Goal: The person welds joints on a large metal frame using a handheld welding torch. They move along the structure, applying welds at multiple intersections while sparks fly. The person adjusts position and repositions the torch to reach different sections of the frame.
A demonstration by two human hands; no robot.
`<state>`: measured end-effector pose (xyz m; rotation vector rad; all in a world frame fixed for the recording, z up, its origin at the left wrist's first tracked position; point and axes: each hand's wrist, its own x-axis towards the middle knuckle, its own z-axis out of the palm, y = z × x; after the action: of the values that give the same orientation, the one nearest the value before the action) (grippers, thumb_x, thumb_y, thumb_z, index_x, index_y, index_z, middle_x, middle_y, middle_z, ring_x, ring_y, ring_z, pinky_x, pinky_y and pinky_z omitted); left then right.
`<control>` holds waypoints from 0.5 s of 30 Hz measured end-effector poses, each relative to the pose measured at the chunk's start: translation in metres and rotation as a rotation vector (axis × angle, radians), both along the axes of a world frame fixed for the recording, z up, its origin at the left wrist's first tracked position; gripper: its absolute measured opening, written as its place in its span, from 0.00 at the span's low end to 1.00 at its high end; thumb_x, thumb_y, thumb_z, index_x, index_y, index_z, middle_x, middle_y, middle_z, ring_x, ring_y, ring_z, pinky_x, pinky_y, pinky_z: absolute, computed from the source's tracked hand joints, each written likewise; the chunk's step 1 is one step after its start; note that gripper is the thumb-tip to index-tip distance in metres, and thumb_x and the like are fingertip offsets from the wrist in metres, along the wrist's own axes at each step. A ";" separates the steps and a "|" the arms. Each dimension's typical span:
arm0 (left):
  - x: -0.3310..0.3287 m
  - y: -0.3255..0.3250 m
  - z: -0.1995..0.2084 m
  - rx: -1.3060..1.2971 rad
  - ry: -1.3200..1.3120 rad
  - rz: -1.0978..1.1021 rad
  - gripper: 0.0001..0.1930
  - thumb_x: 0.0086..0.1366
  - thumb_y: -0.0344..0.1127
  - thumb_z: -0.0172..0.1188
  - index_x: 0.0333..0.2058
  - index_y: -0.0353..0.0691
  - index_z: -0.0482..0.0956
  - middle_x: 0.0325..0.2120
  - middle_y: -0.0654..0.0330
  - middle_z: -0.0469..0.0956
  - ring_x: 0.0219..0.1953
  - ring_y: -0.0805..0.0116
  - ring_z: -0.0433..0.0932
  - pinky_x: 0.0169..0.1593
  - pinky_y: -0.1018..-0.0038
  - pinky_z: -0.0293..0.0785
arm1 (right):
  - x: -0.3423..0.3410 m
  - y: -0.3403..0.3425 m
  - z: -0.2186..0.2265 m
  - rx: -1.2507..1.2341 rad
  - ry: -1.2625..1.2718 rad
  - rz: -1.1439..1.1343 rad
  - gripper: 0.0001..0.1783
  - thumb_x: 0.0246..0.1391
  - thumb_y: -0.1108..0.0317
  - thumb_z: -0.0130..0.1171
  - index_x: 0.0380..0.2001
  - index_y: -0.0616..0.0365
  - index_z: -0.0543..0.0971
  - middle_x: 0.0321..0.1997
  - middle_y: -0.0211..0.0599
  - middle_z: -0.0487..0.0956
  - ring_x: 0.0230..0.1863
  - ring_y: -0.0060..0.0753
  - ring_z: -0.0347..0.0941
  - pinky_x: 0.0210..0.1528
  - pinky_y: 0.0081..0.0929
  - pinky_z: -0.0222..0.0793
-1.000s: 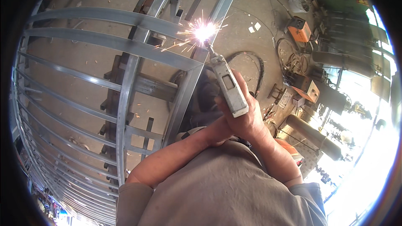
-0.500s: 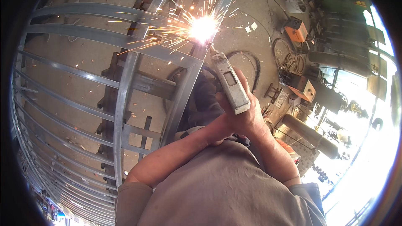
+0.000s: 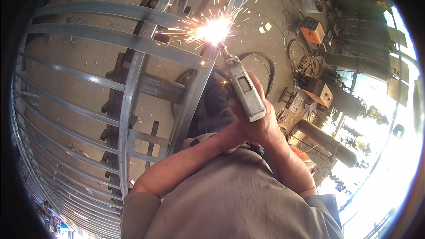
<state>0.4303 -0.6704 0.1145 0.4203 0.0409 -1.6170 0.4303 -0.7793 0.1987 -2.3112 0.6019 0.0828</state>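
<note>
A boxy grey welding gun (image 3: 245, 89) points up and away from me, its nozzle at a steel frame (image 3: 193, 86) of flat bars and tubes. Bright glare and sparks burst at the nozzle tip and hide the spot on the metal. My right hand (image 3: 264, 126) is closed round the gun's rear and grip from the right side. Against it from the left, my left hand (image 3: 239, 126) is closed at the gun's underside; most of its fingers are hidden by the gun and my right hand.
Many parallel bars of the frame spread across the left side, over dark supports. On the floor to the right are an orange machine (image 3: 312, 31), coiled cables (image 3: 311, 65), a pale bucket (image 3: 312, 4) and a long cylinder (image 3: 328, 142). A black hose (image 3: 269, 68) curves beside the gun.
Sparks fan out differently, with fewer long streaks to the left. The gun and both hands hold nearly the same place; the frame appears shifted very slightly left in view.
</note>
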 end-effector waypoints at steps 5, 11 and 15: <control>-0.003 0.001 0.000 0.004 -0.027 0.006 0.12 0.70 0.34 0.64 0.50 0.42 0.76 0.37 0.65 0.79 0.39 0.75 0.78 0.41 0.74 0.76 | -0.003 -0.001 0.001 -0.036 0.022 0.024 0.43 0.59 0.66 0.69 0.72 0.57 0.59 0.60 0.49 0.78 0.55 0.52 0.82 0.53 0.41 0.79; -0.007 0.001 0.000 0.022 0.034 0.002 0.11 0.70 0.34 0.64 0.48 0.42 0.76 0.35 0.65 0.78 0.36 0.75 0.78 0.40 0.74 0.76 | -0.008 -0.001 -0.002 0.004 0.014 0.013 0.42 0.59 0.66 0.68 0.72 0.57 0.60 0.64 0.48 0.75 0.56 0.52 0.81 0.54 0.41 0.78; -0.010 0.003 -0.001 0.035 0.017 0.006 0.09 0.70 0.33 0.64 0.46 0.41 0.77 0.34 0.65 0.78 0.36 0.75 0.78 0.40 0.74 0.76 | -0.012 -0.002 -0.004 -0.099 -0.001 0.094 0.40 0.59 0.65 0.68 0.71 0.56 0.63 0.69 0.46 0.70 0.56 0.52 0.81 0.57 0.42 0.77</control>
<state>0.4202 -0.6677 0.1136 0.4328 0.0828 -1.6162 0.4187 -0.7816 0.1942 -2.4353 0.5066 0.0986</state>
